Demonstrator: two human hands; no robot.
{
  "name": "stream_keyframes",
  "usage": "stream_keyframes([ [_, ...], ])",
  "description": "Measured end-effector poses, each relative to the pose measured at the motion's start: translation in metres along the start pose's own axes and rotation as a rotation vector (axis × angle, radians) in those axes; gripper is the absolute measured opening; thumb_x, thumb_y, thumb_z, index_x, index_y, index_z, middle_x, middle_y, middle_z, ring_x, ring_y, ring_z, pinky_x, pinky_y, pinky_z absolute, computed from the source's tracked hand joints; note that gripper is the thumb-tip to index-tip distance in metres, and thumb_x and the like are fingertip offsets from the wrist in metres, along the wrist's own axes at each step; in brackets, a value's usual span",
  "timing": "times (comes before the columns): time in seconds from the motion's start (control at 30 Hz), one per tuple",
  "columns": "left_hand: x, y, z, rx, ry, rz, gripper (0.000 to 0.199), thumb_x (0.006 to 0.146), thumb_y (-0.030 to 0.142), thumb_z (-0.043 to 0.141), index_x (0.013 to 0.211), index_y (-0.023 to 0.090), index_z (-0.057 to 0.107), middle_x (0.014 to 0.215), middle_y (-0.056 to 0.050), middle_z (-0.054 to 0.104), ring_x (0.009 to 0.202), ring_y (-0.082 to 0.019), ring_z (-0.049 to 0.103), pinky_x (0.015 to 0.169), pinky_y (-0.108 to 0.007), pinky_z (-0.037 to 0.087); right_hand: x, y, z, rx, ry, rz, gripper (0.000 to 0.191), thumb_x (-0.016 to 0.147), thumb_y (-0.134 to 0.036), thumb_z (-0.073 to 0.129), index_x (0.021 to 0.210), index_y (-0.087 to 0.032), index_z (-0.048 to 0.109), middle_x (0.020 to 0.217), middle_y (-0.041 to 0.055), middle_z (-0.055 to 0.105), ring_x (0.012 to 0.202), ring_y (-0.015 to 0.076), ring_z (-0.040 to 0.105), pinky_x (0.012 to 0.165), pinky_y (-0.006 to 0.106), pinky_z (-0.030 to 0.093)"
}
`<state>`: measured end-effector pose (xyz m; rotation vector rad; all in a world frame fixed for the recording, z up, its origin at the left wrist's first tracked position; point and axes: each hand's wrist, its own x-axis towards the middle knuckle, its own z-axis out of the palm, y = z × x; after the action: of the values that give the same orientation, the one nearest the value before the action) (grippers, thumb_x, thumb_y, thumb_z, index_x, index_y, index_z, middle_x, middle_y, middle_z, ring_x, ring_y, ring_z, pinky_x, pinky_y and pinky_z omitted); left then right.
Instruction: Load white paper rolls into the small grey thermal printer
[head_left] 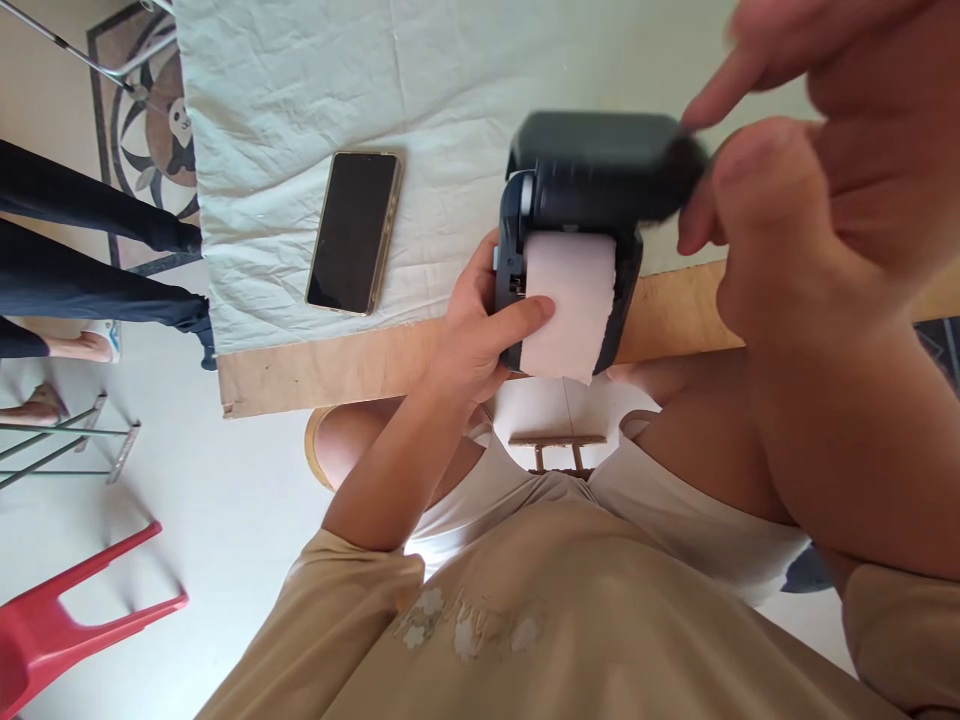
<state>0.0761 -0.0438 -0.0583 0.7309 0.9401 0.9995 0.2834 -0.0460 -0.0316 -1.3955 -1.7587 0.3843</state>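
A small dark portable receipt printer [628, 290] is held at the table's front edge, its dark lid [600, 140] raised. A white paper roll [574, 290] sits inside, its torn end hanging toward me. My left hand [480, 335] is wrapped round the printer's left side, its thumb resting on the paper. My right hand [817, 190] is at the right end of the lid, with fingertips above and below that corner. Both the lid's end and these fingers are smeared by motion, but the hand appears to grip the lid.
A smartphone [354, 232] with a dark screen lies on the pale cloth [442, 90] left of the printer. A bare wooden edge [330, 372] runs along the table's front. A red plastic stool [45, 640] and another person's legs [90, 240] are at the left.
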Motion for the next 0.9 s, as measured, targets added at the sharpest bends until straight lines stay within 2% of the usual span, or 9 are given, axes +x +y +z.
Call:
stream_keyframes([
  [0.07, -0.002, 0.002, 0.000, -0.023, -0.017, 0.012, 0.040, 0.078, 0.040, 0.097, 0.109, 0.029, 0.075, 0.101, -0.002, 0.078, 0.111, -0.031, 0.082, 0.081, -0.035, 0.060, -0.003, -0.007, 0.004, 0.002, 0.068, -0.058, 0.033, 0.116, -0.043, 0.053, 0.135, -0.028, 0.075, 0.139, 0.0097, 0.075, 0.114, 0.0244, 0.074, 0.068, 0.037, 0.056],
  [0.1, -0.003, 0.003, 0.000, -0.036, -0.036, 0.004, 0.040, 0.077, 0.038, 0.098, 0.108, 0.029, 0.075, 0.100, -0.002, 0.078, 0.109, -0.030, 0.082, 0.081, -0.035, 0.059, -0.003, -0.010, 0.006, 0.015, 0.061, -0.080, 0.025, 0.112, -0.034, 0.059, 0.128, -0.027, 0.077, 0.133, 0.0088, 0.078, 0.105, 0.0212, 0.073, 0.065, 0.036, 0.054],
  [0.17, -0.004, 0.004, 0.000, -0.062, -0.076, -0.013, 0.040, 0.074, 0.036, 0.100, 0.105, 0.030, 0.075, 0.095, -0.001, 0.077, 0.108, -0.030, 0.081, 0.079, -0.035, 0.057, -0.002, -0.013, 0.009, 0.036, -0.023, -0.084, 0.023, 0.105, -0.026, 0.065, 0.126, -0.025, 0.075, 0.131, 0.0086, 0.079, 0.099, 0.0179, 0.071, 0.066, 0.034, 0.054],
  [0.27, -0.003, 0.003, -0.003, -0.072, -0.112, -0.006, 0.041, 0.078, 0.049, 0.098, 0.107, 0.032, 0.073, 0.094, -0.003, 0.078, 0.115, -0.034, 0.079, 0.078, -0.040, 0.055, 0.001, -0.007, 0.011, 0.043, -0.154, -0.088, 0.034, 0.103, -0.034, 0.071, 0.135, -0.023, 0.071, 0.132, 0.0090, 0.078, 0.105, 0.0191, 0.073, 0.081, 0.035, 0.060],
  [0.37, 0.000, 0.001, -0.005, -0.031, -0.109, -0.003, 0.047, 0.084, 0.063, 0.094, 0.111, 0.031, 0.074, 0.094, -0.005, 0.075, 0.095, -0.030, 0.075, 0.073, -0.040, 0.051, 0.002, 0.001, 0.011, 0.039, -0.253, -0.148, 0.054, 0.103, -0.045, 0.075, 0.150, -0.022, 0.063, 0.139, 0.0099, 0.075, 0.113, 0.0216, 0.075, 0.090, 0.036, 0.063],
  [0.43, 0.001, 0.001, -0.006, -0.017, -0.108, -0.014, 0.045, 0.083, 0.058, 0.096, 0.108, 0.029, 0.074, 0.090, -0.003, 0.071, 0.078, -0.022, 0.068, 0.068, -0.036, 0.048, 0.001, 0.003, 0.010, 0.029, -0.307, -0.154, 0.059, 0.105, -0.050, 0.073, 0.155, -0.024, 0.058, 0.144, 0.0094, 0.073, 0.114, 0.0223, 0.075, 0.090, 0.037, 0.064],
  [0.63, 0.001, 0.003, -0.003, -0.053, -0.086, 0.018, 0.023, 0.086, 0.033, 0.086, 0.100, 0.024, 0.071, 0.080, 0.002, 0.065, 0.063, -0.013, 0.057, 0.060, -0.027, 0.042, -0.005, -0.002, 0.002, -0.024, -0.344, -0.122, 0.059, 0.108, -0.049, 0.070, 0.161, -0.033, 0.052, 0.163, 0.0056, 0.066, 0.141, 0.0301, 0.073, 0.108, 0.047, 0.069],
  [0.7, 0.003, 0.003, -0.004, -0.039, -0.095, -0.002, 0.024, 0.084, 0.031, 0.087, 0.100, 0.025, 0.071, 0.079, 0.002, 0.066, 0.061, -0.013, 0.056, 0.058, -0.027, 0.040, -0.007, -0.002, 0.002, -0.063, -0.343, -0.111, 0.063, 0.108, -0.049, 0.070, 0.166, -0.034, 0.051, 0.168, 0.0062, 0.063, 0.145, 0.0313, 0.071, 0.107, 0.047, 0.071],
  [0.9, 0.006, 0.005, -0.004, -0.050, -0.138, 0.018, 0.023, 0.085, 0.035, 0.089, 0.098, 0.026, 0.073, 0.081, 0.000, 0.069, 0.063, -0.014, 0.059, 0.059, -0.029, 0.043, -0.010, 0.003, -0.001, -0.127, -0.345, -0.078, 0.069, 0.108, -0.053, 0.073, 0.171, -0.037, 0.050, 0.169, 0.0081, 0.063, 0.141, 0.0334, 0.074, 0.098, 0.049, 0.073],
])
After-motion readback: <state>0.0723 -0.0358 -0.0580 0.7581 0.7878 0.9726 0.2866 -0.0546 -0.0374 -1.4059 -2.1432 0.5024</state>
